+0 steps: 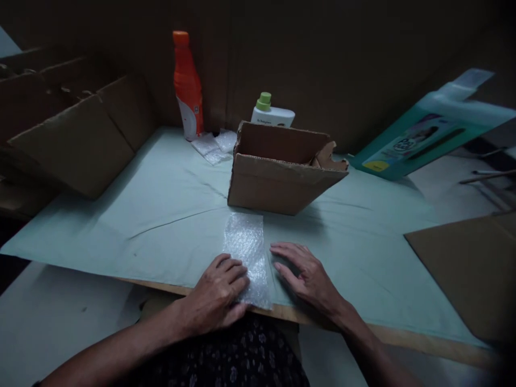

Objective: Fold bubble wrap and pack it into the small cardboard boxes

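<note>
A strip of clear bubble wrap (246,242) lies flat on the cloth-covered table, its lower end at the front edge. My left hand (220,293) rests on the left side of the strip, fingers laid over it and slightly bent, thumb apart near the table edge. Just right of the wrap is my right hand (308,274), holding nothing, with thumb and fingers apart. Beyond the wrap stands an open cardboard box (278,185); its contents cannot be seen.
At the back are an orange bottle (188,86), a white bottle with a green cap (274,114) and small bubble wrap pieces (212,148). A large teal jug (427,131) stands right. Cardboard boxes (84,145) line the left; a cardboard flap (463,269) is front right.
</note>
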`<action>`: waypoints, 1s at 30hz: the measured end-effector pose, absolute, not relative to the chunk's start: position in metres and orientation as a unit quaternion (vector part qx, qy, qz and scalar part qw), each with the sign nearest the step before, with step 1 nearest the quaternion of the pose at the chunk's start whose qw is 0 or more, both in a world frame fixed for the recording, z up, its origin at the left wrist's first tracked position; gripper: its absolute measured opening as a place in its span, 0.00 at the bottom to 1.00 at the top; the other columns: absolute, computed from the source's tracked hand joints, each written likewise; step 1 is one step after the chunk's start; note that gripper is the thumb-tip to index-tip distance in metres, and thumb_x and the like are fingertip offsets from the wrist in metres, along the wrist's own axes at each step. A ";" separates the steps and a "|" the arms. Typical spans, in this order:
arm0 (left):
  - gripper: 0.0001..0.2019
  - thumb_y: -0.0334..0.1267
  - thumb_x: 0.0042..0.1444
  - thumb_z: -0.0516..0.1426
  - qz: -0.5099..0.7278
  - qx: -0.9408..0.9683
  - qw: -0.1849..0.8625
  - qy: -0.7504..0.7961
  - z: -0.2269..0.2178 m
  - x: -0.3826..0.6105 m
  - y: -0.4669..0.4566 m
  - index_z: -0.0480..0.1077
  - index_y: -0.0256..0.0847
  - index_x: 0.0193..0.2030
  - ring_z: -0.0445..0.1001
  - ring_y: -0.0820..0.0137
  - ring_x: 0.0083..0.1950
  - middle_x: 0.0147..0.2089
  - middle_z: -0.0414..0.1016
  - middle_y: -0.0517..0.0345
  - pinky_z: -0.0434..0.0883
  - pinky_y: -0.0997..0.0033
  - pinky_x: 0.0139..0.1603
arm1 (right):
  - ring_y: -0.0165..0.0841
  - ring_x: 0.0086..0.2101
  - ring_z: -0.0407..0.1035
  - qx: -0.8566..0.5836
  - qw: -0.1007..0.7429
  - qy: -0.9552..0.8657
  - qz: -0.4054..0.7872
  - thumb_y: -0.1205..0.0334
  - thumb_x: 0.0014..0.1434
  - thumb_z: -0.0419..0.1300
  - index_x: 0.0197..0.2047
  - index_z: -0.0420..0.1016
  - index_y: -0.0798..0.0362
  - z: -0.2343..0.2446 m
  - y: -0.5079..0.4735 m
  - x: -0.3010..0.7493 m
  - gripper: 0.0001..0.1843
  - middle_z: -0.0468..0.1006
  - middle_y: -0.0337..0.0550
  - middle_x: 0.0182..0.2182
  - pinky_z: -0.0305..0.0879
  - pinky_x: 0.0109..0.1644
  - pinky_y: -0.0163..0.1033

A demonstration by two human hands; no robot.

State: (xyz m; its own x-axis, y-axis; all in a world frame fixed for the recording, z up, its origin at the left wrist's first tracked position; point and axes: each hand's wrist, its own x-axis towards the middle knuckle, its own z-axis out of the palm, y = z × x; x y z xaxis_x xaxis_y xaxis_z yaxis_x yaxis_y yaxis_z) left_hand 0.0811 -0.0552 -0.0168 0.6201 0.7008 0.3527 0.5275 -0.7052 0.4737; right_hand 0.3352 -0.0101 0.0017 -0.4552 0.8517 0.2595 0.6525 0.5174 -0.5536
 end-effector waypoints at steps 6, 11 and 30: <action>0.14 0.25 0.59 0.52 0.433 0.764 0.265 0.399 -0.016 0.078 -0.066 0.72 0.41 0.47 0.76 0.60 0.57 0.52 0.79 0.47 0.74 0.51 0.57 | 0.36 0.36 0.76 -0.538 0.253 -0.733 0.330 0.58 0.64 0.56 0.50 0.77 0.50 0.000 -0.019 0.327 0.14 0.82 0.46 0.41 0.75 0.40 0.44; 0.04 0.37 0.61 0.57 0.575 0.460 0.463 0.493 -0.011 0.087 -0.069 0.71 0.42 0.41 0.78 0.60 0.55 0.55 0.79 0.49 0.74 0.59 0.55 | 0.30 0.29 0.71 -0.545 0.282 -0.654 0.443 0.51 0.63 0.58 0.67 0.60 0.53 -0.009 -0.018 0.317 0.32 0.78 0.52 0.49 0.74 0.35 0.42; 0.15 0.45 0.51 0.63 0.523 0.415 0.328 0.668 -0.019 0.016 -0.061 0.77 0.40 0.44 0.79 0.62 0.45 0.43 0.82 0.53 0.74 0.64 0.48 | 0.44 0.45 0.72 -0.453 0.179 -0.866 0.111 0.64 0.60 0.58 0.31 0.68 0.50 0.008 0.020 0.293 0.05 0.80 0.48 0.44 0.64 0.46 0.49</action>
